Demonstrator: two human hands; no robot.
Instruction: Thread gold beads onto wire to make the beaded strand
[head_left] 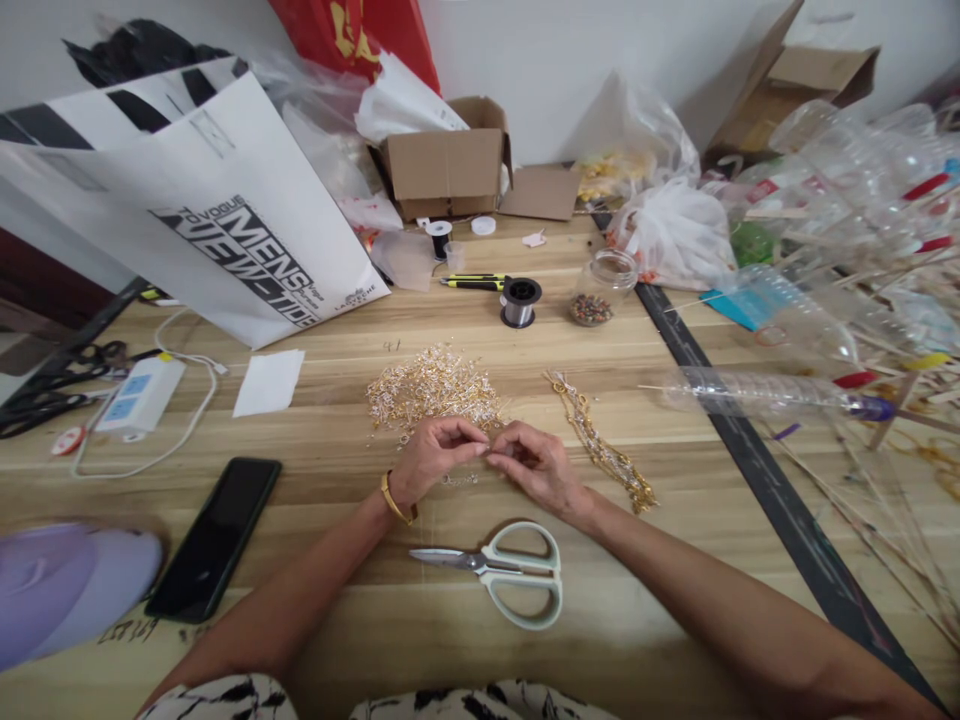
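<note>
My left hand point(440, 456) and my right hand point(537, 463) meet at the fingertips, each closed in a pinch. What they hold is too small to make out. Just beyond my left hand lies a loose heap of gold and silvery beads point(431, 385). A short beaded strand point(459, 481) shows on the table below the fingers. To the right of my right hand rests a bundle of gold and silver beaded chains point(600, 440). Scissors with pale handles point(523, 575) lie nearer me, blades pointing left.
Behind the beads are a wire spool point(519, 302), a yellow-black utility knife point(474, 281) and a glass jar of beads point(602, 288). A phone point(215, 538) and a white power strip point(141, 393) lie left. Plastic bottles point(787, 392) and sticks crowd the right side.
</note>
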